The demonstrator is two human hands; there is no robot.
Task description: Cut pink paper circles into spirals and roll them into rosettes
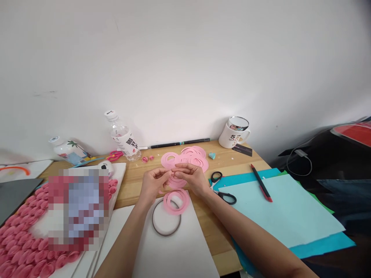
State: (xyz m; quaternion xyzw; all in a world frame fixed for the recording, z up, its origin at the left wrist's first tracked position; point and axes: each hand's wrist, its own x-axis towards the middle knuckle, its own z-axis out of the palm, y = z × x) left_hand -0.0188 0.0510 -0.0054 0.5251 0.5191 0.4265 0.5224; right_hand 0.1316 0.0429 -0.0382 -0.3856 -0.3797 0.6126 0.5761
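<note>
Fingertips of my left hand (pixel 155 183) and my right hand (pixel 193 177) meet above the table, pinching the end of a pink paper spiral; the fingers cover most of the held part. Just behind and beneath them lies a pile of pink paper spirals (pixel 194 155). Closer to me, another loose pink spiral (pixel 185 202) overlaps a thin grey ring (pixel 153 221) on a white sheet (pixel 174 255). Black-handled scissors (pixel 228 198) rest by my right wrist.
At left stands a board with many pink paper roses (pixel 17 247), partly blurred out. A water bottle (pixel 124 139), a second bottle (pixel 68 150) and a white mug (pixel 228 137) line the wall. A pen (pixel 261 183) lies on pale blue paper (pixel 290 216) at right.
</note>
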